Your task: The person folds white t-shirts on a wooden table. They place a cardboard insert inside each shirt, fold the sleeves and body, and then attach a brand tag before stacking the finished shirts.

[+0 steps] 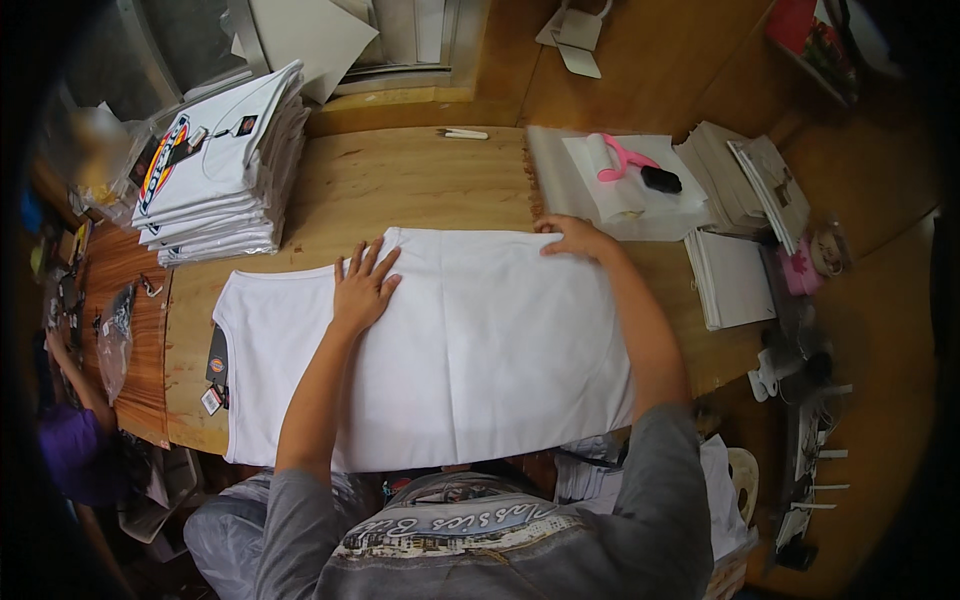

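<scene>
A white T-shirt (500, 340), folded lengthwise, lies across the wooden table right in front of me. Its neck opening is at the left, where a dark hang tag (217, 358) and a small white tag (211, 401) stick out. My left hand (362, 292) rests flat on the shirt near its far edge, fingers spread. At the far right part of the shirt, my right hand (577, 238) has its fingers curled over the edge, thumb on the near side and fingertips beyond it, gripping the fabric.
A tall stack of folded white T-shirts (225, 180) stands at the back left. A white pen-like tool (463, 133) lies at the back. On the right are a pink-handled lint roller (622, 158), a black object (661, 180) and paper stacks (735, 280). Another person (80, 440) is far left.
</scene>
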{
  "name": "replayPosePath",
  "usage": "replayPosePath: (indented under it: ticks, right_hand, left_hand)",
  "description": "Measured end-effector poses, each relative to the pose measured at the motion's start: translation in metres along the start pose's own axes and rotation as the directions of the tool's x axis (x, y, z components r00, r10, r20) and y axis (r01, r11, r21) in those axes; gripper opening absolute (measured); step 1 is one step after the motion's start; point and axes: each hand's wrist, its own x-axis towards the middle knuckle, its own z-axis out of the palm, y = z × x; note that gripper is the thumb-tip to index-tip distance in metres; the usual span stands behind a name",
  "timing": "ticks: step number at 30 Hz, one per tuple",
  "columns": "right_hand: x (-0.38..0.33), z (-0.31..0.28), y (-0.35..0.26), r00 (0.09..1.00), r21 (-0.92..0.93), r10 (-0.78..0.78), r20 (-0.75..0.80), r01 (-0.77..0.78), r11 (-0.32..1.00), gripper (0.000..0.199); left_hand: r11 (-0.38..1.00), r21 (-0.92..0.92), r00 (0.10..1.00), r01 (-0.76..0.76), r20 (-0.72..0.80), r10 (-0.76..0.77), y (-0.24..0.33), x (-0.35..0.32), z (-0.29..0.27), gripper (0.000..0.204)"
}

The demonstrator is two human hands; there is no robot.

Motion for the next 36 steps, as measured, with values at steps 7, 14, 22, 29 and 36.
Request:
replayPosePath:
  ticks: [7,14,22,29,36]
  right_hand:
    - [-0.062,-0.091,0.052,0.675,-0.414,0.373,0.637,-0.109,0.904,0.044]
    - [-0.082,-0.083,0.125,0.786,-0.401,0.455,-0.417,-0.609,0.684,0.02]
    - [-0.083,0.005,0.199,0.479,0.129,0.544,-0.689,-0.658,0.742,0.025]
    - [-0.053,-0.015,0.167,0.15,0.281,0.515,-0.844,-0.694,0.662,0.023]
    - [-0.075,-0.02,0.158,0.335,0.127,0.61,-0.718,-0.798,0.589,0.023]
  left_hand:
    - [0.999,0.037,0.999,0.016,0.04,-0.017,0.008,0.002,-0.005,0.042]
    - [0.999,0.038,0.997,-0.005,-0.073,0.008,0.011,0.01,-0.002,0.043]
    - [0.954,-0.273,0.957,0.127,-0.218,-0.19,0.018,0.063,0.016,0.016]
    - [0.945,-0.26,0.895,0.199,-0.346,-0.283,0.025,0.084,0.031,0.023]
    - [0.826,-0.517,0.883,0.226,0.468,0.051,-0.027,0.055,-0.037,0.064]
